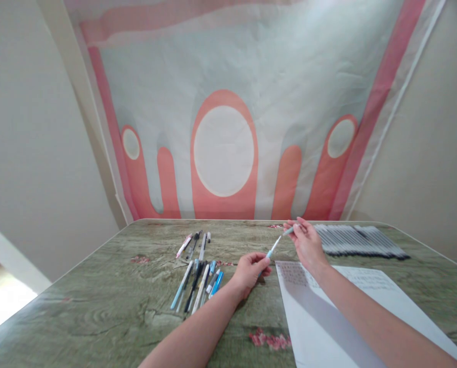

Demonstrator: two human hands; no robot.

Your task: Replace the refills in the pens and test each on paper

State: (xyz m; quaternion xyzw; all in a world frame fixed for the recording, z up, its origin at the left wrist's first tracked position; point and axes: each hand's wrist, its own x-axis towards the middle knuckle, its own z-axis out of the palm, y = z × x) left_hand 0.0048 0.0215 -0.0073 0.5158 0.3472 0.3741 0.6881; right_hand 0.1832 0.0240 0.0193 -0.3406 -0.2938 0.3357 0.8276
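Near the middle of the table, my left hand (251, 273) is closed around a light blue pen (274, 248), whose white tip end points up and to the right. Just beyond that tip, my right hand (305, 240) pinches a small grey-green pen part (289, 231), which looks like a cap. A narrow gap shows between the two pieces. Under my right forearm lies a large white sheet (309, 317) with rows of handwriting along its top.
Left of my hands lie several loose pens (198, 286) in blue, black and white, with a smaller group (192, 245) behind them. A row of thin clear refills or pens (362, 241) lies at the back right. A printed backdrop (224, 204) stands behind the table (98, 291).
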